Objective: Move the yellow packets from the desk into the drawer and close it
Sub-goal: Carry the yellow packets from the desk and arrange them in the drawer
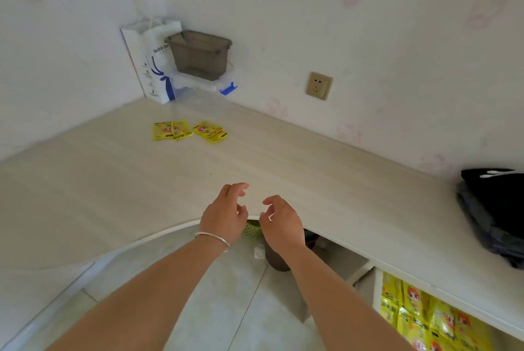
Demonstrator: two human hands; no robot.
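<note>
Three yellow packets (188, 131) on desk (312, 180); two hands' fingers (236, 190) loosely curled, empty.

Three yellow packets (189, 130) lie flat on the pale wood-grain desk (312, 180), towards its far left corner. Each bears a cartoon face and dark print. The two on the left overlap at their edges; the third lies just beside them, turned at an angle. Below the desk's right end, the open drawer (377, 291) holds many more matching yellow packets, packed closely together.
</note>
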